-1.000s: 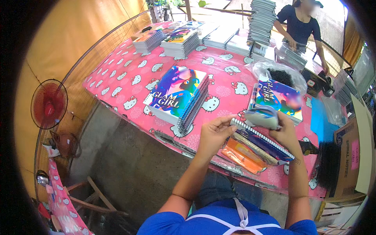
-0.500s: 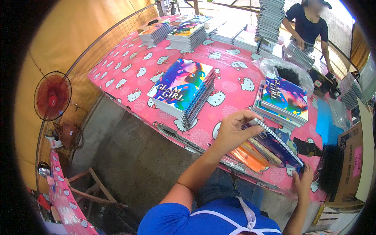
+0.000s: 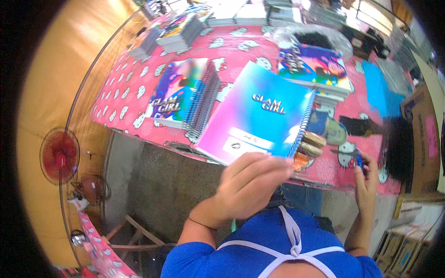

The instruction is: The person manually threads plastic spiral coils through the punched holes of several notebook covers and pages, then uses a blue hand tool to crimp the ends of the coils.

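Observation:
My left hand [image 3: 252,185] is closed on the near edge of a spiral notebook [image 3: 264,111] with a pink-to-blue cover, held up over the table with its coil on the right. The fingertips are partly blurred. In my right hand [image 3: 367,180], by the table's near right, are small pliers [image 3: 359,161] with blue handles and a dark tip pointing left. They are apart from the notebook. Left of the held notebook stands a stack of spiral notebooks [image 3: 178,92] with colourful covers. Behind it on the right lies another stack of notebooks [image 3: 315,67].
A pink patterned cloth covers the table [image 3: 241,45]. Dark coils [image 3: 394,148] bunch beside a cardboard box [image 3: 424,143] on the right. More book stacks [image 3: 178,34] stand at the back. Orange and tan bundles [image 3: 308,150] lie under the notebook's coil. A red fan [image 3: 60,157] stands left.
The notebook has swung left and turned so its pink-blue cover faces up. My left hand has come down and nearer. The pliers have parted from its coil. The view has shifted.

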Demonstrator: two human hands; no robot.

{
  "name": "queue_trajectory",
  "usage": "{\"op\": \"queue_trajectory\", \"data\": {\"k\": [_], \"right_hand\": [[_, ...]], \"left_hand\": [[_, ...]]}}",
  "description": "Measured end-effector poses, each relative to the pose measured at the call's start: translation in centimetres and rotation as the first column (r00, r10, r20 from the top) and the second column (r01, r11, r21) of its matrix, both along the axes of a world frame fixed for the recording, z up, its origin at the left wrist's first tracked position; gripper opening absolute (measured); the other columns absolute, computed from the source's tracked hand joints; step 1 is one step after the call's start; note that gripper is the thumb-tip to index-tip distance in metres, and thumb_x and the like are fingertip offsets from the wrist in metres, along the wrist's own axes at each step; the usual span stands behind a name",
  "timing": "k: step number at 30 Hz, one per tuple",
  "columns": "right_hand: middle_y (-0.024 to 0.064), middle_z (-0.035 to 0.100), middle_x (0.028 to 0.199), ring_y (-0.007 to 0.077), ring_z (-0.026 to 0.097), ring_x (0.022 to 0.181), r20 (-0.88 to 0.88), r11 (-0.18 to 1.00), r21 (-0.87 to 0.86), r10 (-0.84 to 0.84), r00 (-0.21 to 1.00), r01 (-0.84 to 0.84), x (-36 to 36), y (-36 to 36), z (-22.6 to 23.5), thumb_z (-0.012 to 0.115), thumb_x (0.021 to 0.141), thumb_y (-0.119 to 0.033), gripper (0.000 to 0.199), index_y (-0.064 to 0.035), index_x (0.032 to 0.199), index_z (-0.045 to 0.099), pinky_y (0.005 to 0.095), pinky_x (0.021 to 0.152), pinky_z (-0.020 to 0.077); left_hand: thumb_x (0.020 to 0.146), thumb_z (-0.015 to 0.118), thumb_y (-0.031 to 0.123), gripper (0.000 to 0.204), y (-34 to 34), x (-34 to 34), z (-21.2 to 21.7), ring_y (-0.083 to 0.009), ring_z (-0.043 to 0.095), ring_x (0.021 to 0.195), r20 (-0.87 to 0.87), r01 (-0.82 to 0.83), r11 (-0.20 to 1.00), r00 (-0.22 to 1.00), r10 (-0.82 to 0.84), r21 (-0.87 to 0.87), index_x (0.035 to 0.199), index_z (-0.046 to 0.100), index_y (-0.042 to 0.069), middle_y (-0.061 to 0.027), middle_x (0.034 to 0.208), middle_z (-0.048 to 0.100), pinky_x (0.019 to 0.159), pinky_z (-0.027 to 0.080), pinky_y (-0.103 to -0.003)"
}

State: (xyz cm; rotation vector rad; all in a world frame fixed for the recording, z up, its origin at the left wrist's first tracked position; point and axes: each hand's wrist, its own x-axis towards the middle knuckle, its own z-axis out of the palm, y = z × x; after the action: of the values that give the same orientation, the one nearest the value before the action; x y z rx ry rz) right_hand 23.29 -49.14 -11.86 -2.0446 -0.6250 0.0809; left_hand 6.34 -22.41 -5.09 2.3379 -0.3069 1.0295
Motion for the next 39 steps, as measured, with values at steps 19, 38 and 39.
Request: {"op": "queue_trajectory", "data": {"k": [19, 38, 39], "right_hand": [[0.0162, 0.056, 0.104, 0.0333, 0.055, 0.096, 0.144, 0.87, 0.031, 0.484, 0.863, -0.493, -3.4, 5.1, 3.3, 0.077, 0.07, -0.018, 0.05, -0.0055, 0.114, 0.057, 0.0415, 0.082, 0.0454], [0.0169, 0.054, 0.123, 0.0348, 0.051, 0.112, 0.215, 0.935, -0.353, 0.036, 0.976, 0.044, 2.3, -3.1, -3.0, 0.069, 0.075, -0.015, 0.036, -0.002, 0.106, 0.059, 0.0422, 0.097, 0.0384], [0.0168, 0.054, 0.123, 0.0358, 0.051, 0.112, 0.355, 0.918, -0.391, 0.082, 0.931, 0.068, 2.6, -3.3, -3.3, 0.07, 0.074, -0.016, 0.038, -0.0022, 0.108, 0.059, 0.0436, 0.097, 0.0384]], "left_hand": [[0.061, 0.071, -0.01, 0.031, -3.4, 2.5, -5.4, -0.0247, 0.064, 0.08, 0.015, -0.212, 0.972, 0.977, 0.214, -0.103, 0.09, 0.069, 0.0, -0.0117, 0.094, 0.068, 0.074, 0.053, -0.033], [0.062, 0.074, -0.005, 0.033, -2.3, 2.2, -3.8, -0.0248, 0.061, 0.083, -0.039, -0.168, 0.984, 0.985, 0.166, -0.05, 0.094, 0.069, 0.003, -0.0106, 0.098, 0.065, 0.073, 0.051, -0.035], [0.062, 0.074, -0.005, 0.036, -2.3, 2.3, -3.2, -0.0249, 0.06, 0.083, -0.039, -0.153, 0.988, 0.988, 0.152, -0.017, 0.096, 0.069, 0.003, -0.01, 0.097, 0.065, 0.073, 0.05, -0.036]]}}
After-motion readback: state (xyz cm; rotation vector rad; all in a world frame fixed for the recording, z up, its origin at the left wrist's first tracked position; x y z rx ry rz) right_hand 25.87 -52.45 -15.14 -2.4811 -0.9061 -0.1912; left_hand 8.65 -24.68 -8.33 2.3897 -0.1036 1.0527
